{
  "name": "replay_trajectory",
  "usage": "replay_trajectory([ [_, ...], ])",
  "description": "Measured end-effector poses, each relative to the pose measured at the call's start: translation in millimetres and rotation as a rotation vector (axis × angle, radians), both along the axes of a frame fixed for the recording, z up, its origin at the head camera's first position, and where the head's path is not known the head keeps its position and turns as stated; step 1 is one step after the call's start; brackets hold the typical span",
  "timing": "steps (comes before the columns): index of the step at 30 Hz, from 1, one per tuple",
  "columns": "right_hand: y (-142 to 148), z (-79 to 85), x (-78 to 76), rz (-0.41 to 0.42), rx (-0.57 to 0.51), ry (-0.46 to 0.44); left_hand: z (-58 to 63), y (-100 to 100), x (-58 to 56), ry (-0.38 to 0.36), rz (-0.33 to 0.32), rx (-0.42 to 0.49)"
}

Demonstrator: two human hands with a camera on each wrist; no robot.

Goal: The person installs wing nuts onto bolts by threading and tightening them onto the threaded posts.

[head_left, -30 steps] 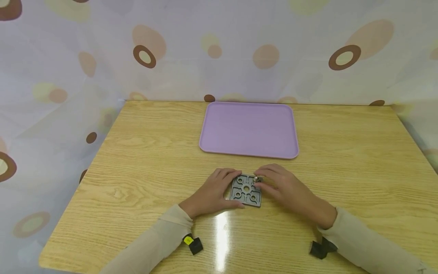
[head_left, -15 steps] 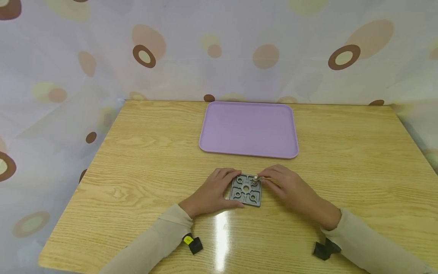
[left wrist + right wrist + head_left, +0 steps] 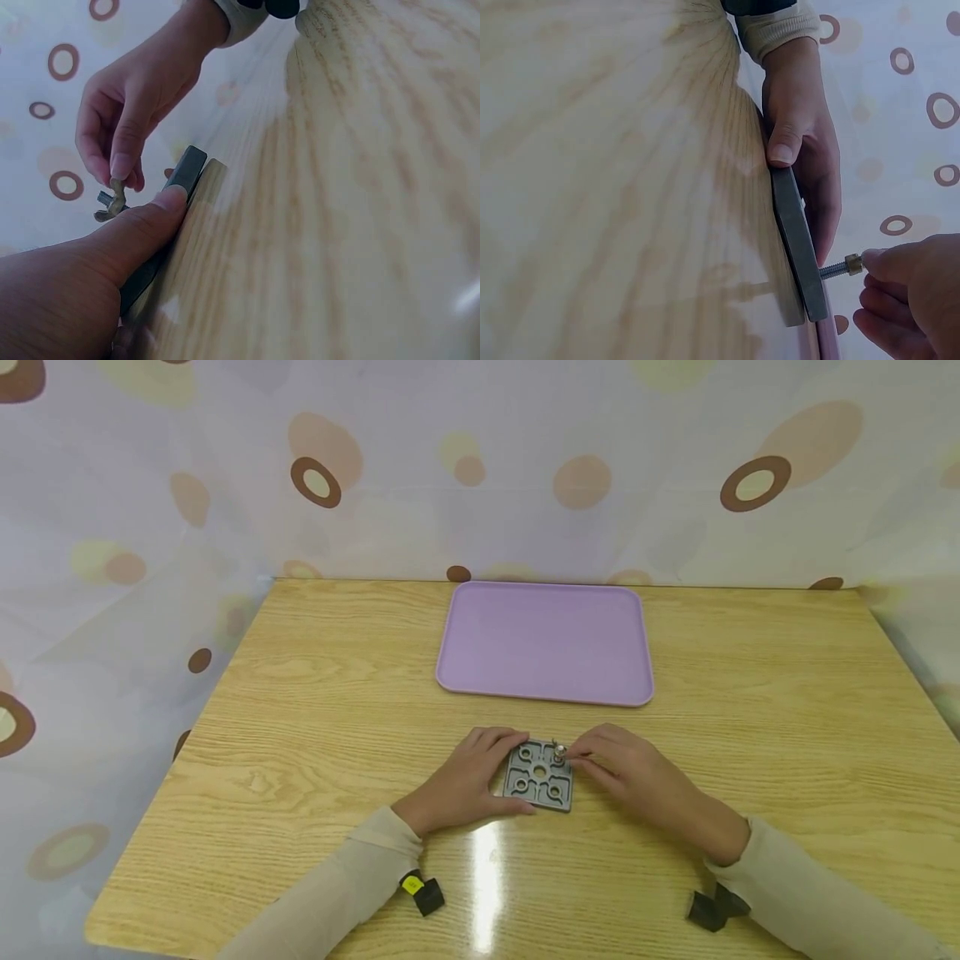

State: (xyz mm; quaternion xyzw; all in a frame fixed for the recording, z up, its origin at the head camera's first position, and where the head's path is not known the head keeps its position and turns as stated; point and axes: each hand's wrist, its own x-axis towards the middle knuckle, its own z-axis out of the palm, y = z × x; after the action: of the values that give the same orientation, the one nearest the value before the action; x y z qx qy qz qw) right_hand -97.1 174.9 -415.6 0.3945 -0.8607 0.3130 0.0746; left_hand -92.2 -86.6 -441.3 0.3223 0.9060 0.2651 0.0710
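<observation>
The metal plate (image 3: 539,782) lies flat on the wooden table (image 3: 300,735), between the two hands. At its corner between 1 and 2 o'clock, a threaded stud (image 3: 832,271) rises from the face, and near its upper end sits a wing nut (image 3: 116,201).

The step in hand looks to be turning this nut along the thread. To do it well, I think one should keep the nut square to the stud, turn by small strokes, and push little sideways, so that the thread does not bind. The plate should be held firm, because it could twist together with the nut.

The right hand (image 3: 633,768), at 3 o'clock from the plate, is almost closed at the tips: thumb and forefinger pinch the nut by one wing, and the other fingers are curled.

The left hand (image 3: 468,781), at 9 o'clock, is spread wide and grasps the plate, fingers at its 11 o'clock corner and thumb along the near edge towards 6 o'clock.

Farther away, at 12 o'clock, lies the purple tray (image 3: 547,643), apart from the plate.
</observation>
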Motion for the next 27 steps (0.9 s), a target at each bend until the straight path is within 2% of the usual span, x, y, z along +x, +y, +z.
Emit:
replay_trajectory([
  [9,-6.4,1.4,1.2,0.01,-0.02,-0.018,-0.7,0.3,-0.4,-0.001,-0.004,0.007],
  [13,-9.8,0.0,0.0,0.009,-0.03,0.008,-1.2,0.3,-0.1,0.002,-0.008,0.01],
  [18,-12.8,1.0,-0.1,-0.027,-0.016,0.034,-1.0,0.7,0.0,0.01,-0.014,0.013],
  [27,-14.2,1.1,-0.4,-0.069,-0.006,0.029,-1.7,1.4,-0.7,0.014,-0.02,0.007],
])
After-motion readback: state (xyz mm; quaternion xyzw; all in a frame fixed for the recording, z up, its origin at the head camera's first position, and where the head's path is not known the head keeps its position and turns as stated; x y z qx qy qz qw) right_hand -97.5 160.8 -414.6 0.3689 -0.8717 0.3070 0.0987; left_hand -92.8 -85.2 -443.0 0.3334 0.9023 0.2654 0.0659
